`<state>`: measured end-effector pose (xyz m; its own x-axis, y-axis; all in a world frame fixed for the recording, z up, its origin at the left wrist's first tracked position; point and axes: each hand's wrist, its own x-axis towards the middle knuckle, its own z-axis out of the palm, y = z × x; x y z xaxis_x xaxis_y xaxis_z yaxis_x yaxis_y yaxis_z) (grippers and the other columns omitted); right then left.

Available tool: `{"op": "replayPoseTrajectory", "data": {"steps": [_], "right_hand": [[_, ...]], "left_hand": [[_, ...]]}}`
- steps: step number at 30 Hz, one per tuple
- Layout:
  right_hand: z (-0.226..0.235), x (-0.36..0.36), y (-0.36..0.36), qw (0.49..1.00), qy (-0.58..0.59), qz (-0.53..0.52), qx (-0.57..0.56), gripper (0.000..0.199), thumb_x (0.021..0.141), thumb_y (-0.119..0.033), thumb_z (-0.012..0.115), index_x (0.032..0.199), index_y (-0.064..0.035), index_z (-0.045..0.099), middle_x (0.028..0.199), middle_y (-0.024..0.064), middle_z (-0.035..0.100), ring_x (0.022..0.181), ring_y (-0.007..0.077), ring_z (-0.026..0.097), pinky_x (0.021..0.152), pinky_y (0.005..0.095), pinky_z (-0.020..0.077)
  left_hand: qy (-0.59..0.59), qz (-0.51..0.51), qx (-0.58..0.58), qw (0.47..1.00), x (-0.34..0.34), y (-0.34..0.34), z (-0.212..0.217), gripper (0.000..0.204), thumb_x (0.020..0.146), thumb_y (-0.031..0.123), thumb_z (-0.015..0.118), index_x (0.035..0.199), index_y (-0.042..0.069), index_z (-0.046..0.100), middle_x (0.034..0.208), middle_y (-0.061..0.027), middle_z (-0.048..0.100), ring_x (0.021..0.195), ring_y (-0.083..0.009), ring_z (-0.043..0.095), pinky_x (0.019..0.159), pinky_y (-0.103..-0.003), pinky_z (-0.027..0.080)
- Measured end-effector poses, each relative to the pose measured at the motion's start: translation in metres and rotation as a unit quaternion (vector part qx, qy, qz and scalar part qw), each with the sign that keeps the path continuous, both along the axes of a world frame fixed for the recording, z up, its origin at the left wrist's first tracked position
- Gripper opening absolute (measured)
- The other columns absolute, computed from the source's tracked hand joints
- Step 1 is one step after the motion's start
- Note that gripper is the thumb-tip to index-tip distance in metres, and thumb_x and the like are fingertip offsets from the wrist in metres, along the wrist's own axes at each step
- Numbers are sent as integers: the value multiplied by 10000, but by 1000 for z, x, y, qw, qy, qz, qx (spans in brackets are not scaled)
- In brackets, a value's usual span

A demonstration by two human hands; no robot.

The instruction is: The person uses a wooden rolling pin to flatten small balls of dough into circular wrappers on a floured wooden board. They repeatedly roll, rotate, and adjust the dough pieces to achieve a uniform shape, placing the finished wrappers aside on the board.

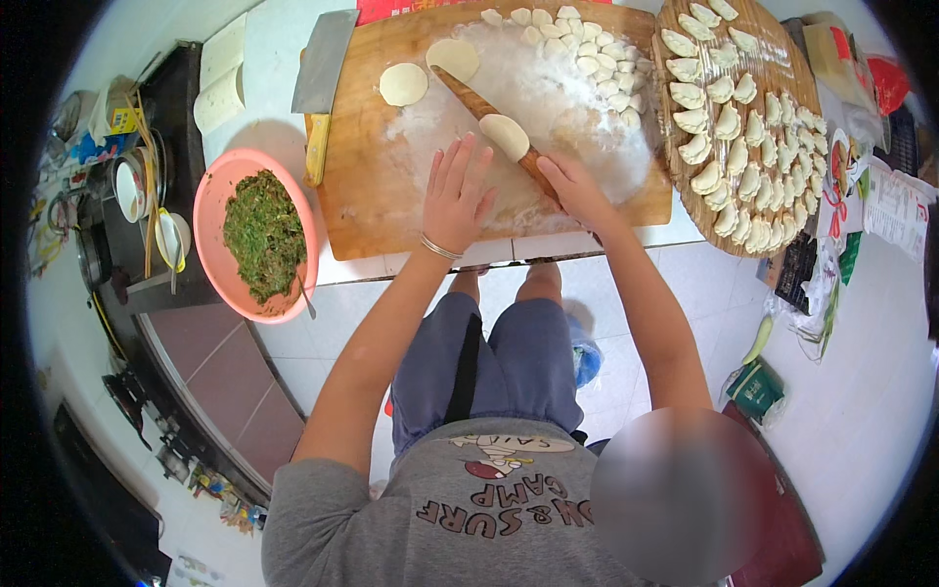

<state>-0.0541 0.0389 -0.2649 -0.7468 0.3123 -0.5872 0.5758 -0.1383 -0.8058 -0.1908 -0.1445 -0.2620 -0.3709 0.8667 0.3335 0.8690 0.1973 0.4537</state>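
Observation:
My right hand [577, 193] is closed round the near end of a tapered wooden rolling pin [468, 95], which lies slantwise over a floured wooden board [357, 210]. A round dough wrapper [506, 137] drapes over the pin's middle. My left hand [455, 193], fingers stretched out and holding nothing, is over the board just left of the pin; whether it touches the wood I cannot tell. Two more flat wrappers lie farther back: one wrapper [404, 85] at the left, and another wrapper [454, 61] beside the pin's far tip. Small dough pieces [592, 57] cluster at the back right.
A cleaver [325, 61] with a yellow handle rests along the board's left edge. Left of it stands a pink bowl [207, 235] of green filling with a spoon. At the right, a round wooden board [685, 161] bears many folded dumplings. Flour coats the board's middle.

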Motion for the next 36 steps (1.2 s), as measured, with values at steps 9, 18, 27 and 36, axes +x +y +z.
{"op": "replayPoseTrajectory", "data": {"steps": [9, 18, 27, 36], "right_hand": [[32, 30, -22, 960, 77, -111, -246, 325, 991, -351, 523, 1120, -56, 573, 749, 11, 563, 549, 62, 489, 454, 207, 386], [40, 20, -36, 895, 46, -130, 425, 372, 880, -235, 673, 1174, -42, 551, 986, 186, 648, 863, 399, 631, 712, 438, 502], [39, 48, -26, 906, 47, -219, 360, 346, 884, -206, 672, 1150, -17, 555, 974, 186, 642, 878, 341, 638, 760, 388, 498], [44, 65, -31, 913, 94, -256, 304, 328, 892, -155, 668, 1148, 10, 547, 931, 144, 634, 861, 246, 614, 783, 341, 484]], "left_hand": [[-837, 141, 136, 510, 2, 42, 15, 166, 946, 119, 607, 1093, 45, 583, 1086, -44, 645, 994, -162, 625, 891, -326, 518], [-506, 234, 13, 830, -60, -7, -20, 197, 840, 131, 715, 987, 41, 619, 821, -43, 640, 757, -136, 602, 683, -291, 493], [-54, 197, -98, 974, -106, 43, 11, 431, 797, 217, 724, 1177, 68, 588, 1145, -176, 599, 1048, -367, 570, 884, -446, 473], [-78, 120, -64, 988, -90, 208, -27, 297, 810, 167, 696, 1058, 46, 589, 1025, -177, 578, 983, -373, 584, 845, -442, 491]]}}
